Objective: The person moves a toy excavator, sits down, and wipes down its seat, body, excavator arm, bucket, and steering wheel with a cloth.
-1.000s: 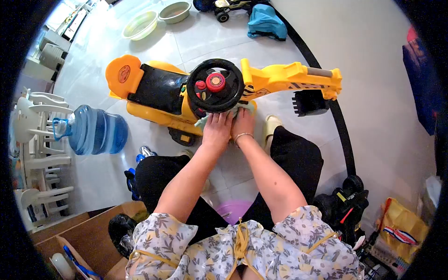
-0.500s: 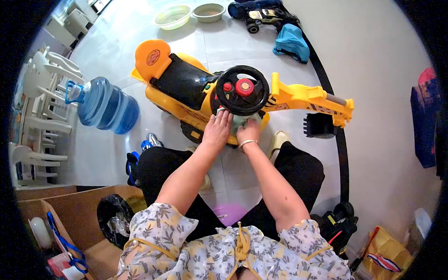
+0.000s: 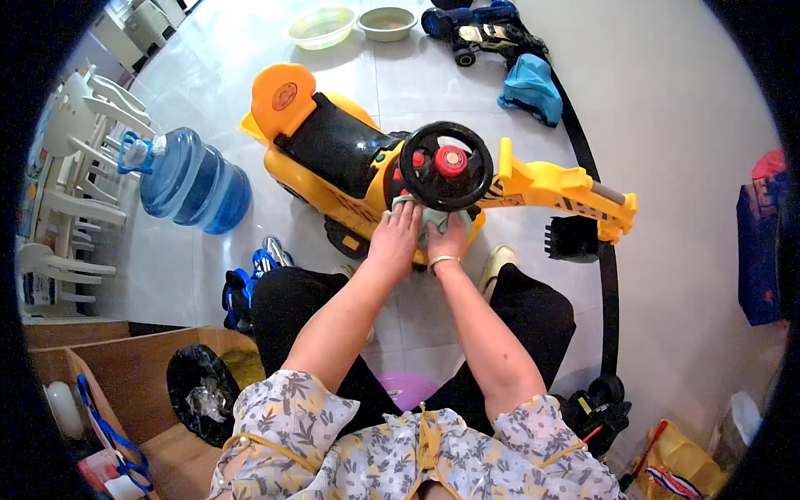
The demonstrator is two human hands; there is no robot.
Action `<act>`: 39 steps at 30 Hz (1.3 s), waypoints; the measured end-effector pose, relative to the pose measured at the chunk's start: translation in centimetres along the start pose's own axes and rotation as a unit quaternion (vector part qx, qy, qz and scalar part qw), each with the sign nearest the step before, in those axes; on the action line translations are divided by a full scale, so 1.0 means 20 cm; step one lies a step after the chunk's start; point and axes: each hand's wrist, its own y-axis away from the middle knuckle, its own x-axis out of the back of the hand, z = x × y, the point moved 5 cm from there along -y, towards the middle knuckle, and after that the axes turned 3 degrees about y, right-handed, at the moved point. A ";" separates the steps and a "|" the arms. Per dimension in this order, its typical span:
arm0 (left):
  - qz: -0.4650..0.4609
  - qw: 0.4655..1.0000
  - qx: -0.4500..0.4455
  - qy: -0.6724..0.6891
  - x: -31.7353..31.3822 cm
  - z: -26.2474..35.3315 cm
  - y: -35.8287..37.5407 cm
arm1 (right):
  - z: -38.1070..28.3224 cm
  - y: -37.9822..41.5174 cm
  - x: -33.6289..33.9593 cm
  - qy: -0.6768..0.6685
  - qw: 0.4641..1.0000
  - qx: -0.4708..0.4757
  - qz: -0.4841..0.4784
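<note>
Between my knees stands a yellow ride-on toy excavator [image 3: 333, 200] with a black seat [image 3: 333, 146] and a black steering wheel [image 3: 446, 205]. My left hand [image 3: 397, 236] rests on a pale green cloth [image 3: 432, 218] against the body just below the wheel, its fingers pressed together. Beside it, my right hand [image 3: 447, 237] has its fingers bunched in the same cloth; some fingertips are hidden by the cloth and wheel. The yellow digger arm [image 3: 567, 187] reaches right, ending in a black bucket [image 3: 572, 239].
A large blue water bottle [image 3: 196, 182] lies on the floor at left, near white chairs [image 3: 79, 200]. Two basins [image 3: 387, 25] and a blue bag [image 3: 531, 89] are at the back. Blue roller skates [image 3: 250, 283] sit by my left knee, a lined bin [image 3: 202, 396] lower left.
The view has shifted slightly, so the toy appears a little further right. Both hands remain at the cloth below the wheel, and more of the cloth shows between them.
</note>
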 end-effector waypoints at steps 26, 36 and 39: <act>0.042 0.986 0.132 0.094 -0.12 0.21 0.03 | 0.13 -0.03 0.07 -0.022 0.994 0.102 0.010; 0.047 0.978 0.128 0.160 -0.17 0.20 0.01 | 0.12 -0.01 0.11 0.002 0.998 0.064 0.011; 0.057 0.975 0.126 0.173 -0.17 0.20 0.00 | 0.08 0.01 0.16 -0.024 0.999 0.038 -0.003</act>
